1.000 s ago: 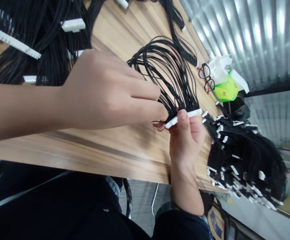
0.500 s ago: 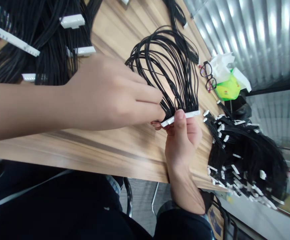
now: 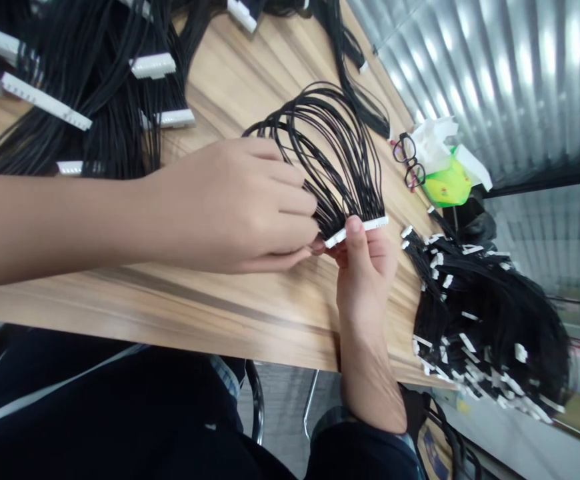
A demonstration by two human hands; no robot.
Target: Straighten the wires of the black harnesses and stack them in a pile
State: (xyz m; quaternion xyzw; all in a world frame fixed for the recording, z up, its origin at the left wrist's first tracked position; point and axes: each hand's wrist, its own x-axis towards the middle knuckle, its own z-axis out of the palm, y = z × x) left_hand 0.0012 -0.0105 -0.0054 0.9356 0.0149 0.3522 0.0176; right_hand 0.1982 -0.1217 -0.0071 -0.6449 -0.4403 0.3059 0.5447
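Head view. My left hand (image 3: 225, 207): fingers pressed together on the looped black wires (image 3: 333, 143). My right hand (image 3: 365, 283): thumb and fingers pinching their white multi-pin connector (image 3: 356, 231), held above the wooden worktop (image 3: 210, 303), towards its near edge.

A bundle of thin black insulated wires (image 3: 343, 150) arches up in long, loose loops from a narrow white plastic multi-pin connector (image 3: 373, 225). The wires crowd together where they enter the connector's long side, then spread into a wide fan, their curved ends bending over toward the left. The connector sits at a slight slant over the tabletop (image 3: 220, 320), near its long edge. The right hand (image 3: 367, 287) pinches the connector, its thumb pressed on the white housing near one end. The left hand (image 3: 235, 207) comes in from the side, its fingers (image 3: 290, 200) lying against the lower wires just above the connector.
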